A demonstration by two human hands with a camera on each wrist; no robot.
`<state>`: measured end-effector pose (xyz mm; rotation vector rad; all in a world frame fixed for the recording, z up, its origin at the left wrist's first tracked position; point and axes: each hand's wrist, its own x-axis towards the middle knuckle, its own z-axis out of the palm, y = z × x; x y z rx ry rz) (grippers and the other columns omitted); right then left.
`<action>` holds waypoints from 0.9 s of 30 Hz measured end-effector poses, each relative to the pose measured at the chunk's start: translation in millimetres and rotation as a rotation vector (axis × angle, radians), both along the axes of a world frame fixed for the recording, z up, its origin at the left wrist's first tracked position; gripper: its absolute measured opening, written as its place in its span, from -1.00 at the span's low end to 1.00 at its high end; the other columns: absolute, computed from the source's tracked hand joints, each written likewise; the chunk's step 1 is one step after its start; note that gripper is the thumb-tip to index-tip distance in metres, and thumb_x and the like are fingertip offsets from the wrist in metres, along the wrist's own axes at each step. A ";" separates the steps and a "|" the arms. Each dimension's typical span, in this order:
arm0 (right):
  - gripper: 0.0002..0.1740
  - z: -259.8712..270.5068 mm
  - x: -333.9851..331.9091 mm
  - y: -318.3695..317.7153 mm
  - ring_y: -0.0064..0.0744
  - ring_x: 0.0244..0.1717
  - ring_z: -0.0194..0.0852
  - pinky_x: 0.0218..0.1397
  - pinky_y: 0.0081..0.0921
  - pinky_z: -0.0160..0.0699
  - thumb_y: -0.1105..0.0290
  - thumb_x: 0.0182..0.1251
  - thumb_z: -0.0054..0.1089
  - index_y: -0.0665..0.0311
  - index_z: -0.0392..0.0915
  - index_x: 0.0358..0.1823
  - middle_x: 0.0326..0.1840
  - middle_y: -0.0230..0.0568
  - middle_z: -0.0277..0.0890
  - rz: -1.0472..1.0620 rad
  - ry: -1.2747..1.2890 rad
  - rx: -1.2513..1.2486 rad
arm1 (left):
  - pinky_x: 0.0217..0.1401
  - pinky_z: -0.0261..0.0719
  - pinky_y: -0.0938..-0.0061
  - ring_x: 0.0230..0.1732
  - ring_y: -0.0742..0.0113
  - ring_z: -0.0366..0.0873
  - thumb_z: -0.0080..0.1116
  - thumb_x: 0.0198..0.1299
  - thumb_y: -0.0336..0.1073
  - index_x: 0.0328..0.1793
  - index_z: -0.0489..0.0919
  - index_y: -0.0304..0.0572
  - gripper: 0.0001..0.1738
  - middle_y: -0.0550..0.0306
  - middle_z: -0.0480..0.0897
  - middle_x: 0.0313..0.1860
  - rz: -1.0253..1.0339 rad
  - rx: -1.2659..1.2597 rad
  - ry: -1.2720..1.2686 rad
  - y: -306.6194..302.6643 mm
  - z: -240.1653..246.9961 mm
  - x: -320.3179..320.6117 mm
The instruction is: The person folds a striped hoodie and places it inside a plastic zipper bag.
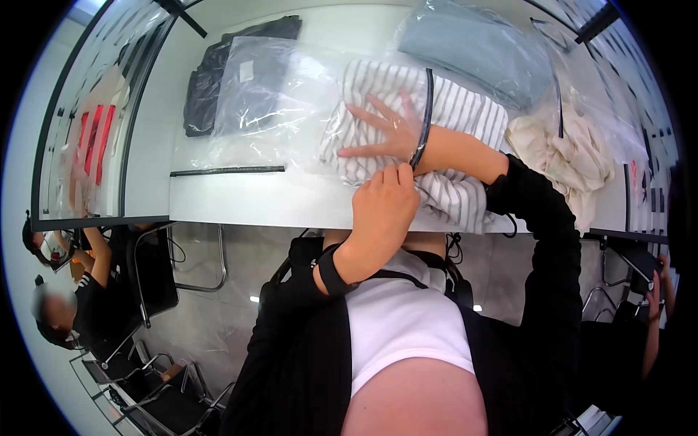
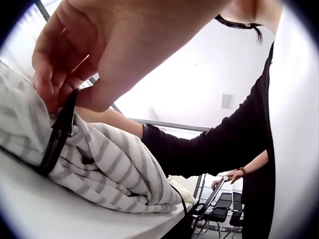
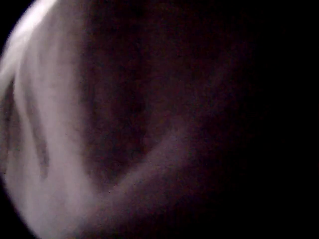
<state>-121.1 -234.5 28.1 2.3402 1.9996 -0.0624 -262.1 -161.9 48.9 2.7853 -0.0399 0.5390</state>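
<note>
A white and grey striped garment (image 1: 465, 109) lies partly inside a clear plastic bag (image 1: 313, 109) with a black edge strip (image 1: 427, 109). My left hand (image 1: 385, 200) pinches the near end of that strip; the left wrist view shows the hand (image 2: 119, 50) with fingertips on the black strip (image 2: 57, 137) beside the striped cloth (image 2: 114, 164). Through the bag's mouth goes my right hand (image 1: 389, 134), spread flat under the plastic on the garment. Dark, blurred cloth fills the right wrist view.
On the white table (image 1: 254, 196) are a dark garment in plastic (image 1: 251, 80), a loose black strip (image 1: 227, 171), a bagged grey-blue garment (image 1: 472, 51) and a cream garment (image 1: 563, 149) at the right. Chairs and a seated person (image 1: 94, 305) are at the left.
</note>
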 end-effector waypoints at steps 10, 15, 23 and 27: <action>-0.59 3.3 2.7 41.4 -0.25 0.02 0.35 0.10 -0.36 0.32 0.31 0.11 0.13 0.13 0.39 0.03 -0.03 -0.21 0.32 0.206 0.267 0.509 | -0.55 0.43 0.42 -0.53 0.27 0.46 0.10 -0.04 -0.41 -0.48 0.34 -0.16 -0.86 0.15 0.39 -0.59 0.017 -0.015 -0.089 0.0 9.6 4.3; -0.82 -2.9 3.7 61.1 -0.27 -0.31 0.37 -0.31 -0.35 0.40 0.35 0.11 0.10 0.19 0.41 -0.26 -0.36 -0.26 0.29 0.384 0.185 0.389 | -0.54 0.43 0.43 -0.53 0.28 0.46 0.11 -0.05 -0.41 -0.49 0.34 -0.15 -0.85 0.16 0.37 -0.60 0.029 -0.011 -0.094 -1.0 7.2 4.7; -0.87 0.1 -1.1 67.8 -0.16 -0.42 0.37 -0.37 -0.35 0.38 0.40 0.17 0.02 0.26 0.28 -0.37 -0.41 -0.19 0.29 0.246 0.372 0.468 | -0.49 0.44 0.43 -0.49 0.28 0.46 0.11 -0.08 -0.40 -0.47 0.33 -0.14 -0.84 0.16 0.37 -0.56 0.029 -0.039 -0.087 -1.5 2.8 5.4; -0.88 12.9 -1.7 59.3 -0.25 -0.39 0.33 -0.26 -0.43 0.37 0.46 0.20 0.01 0.33 0.28 -0.34 -0.41 -0.23 0.31 0.113 0.866 0.531 | -0.47 0.45 0.43 -0.47 0.28 0.46 0.11 -0.09 -0.41 -0.45 0.33 -0.14 -0.84 0.16 0.38 -0.54 0.035 -0.020 -0.041 -3.1 2.2 7.2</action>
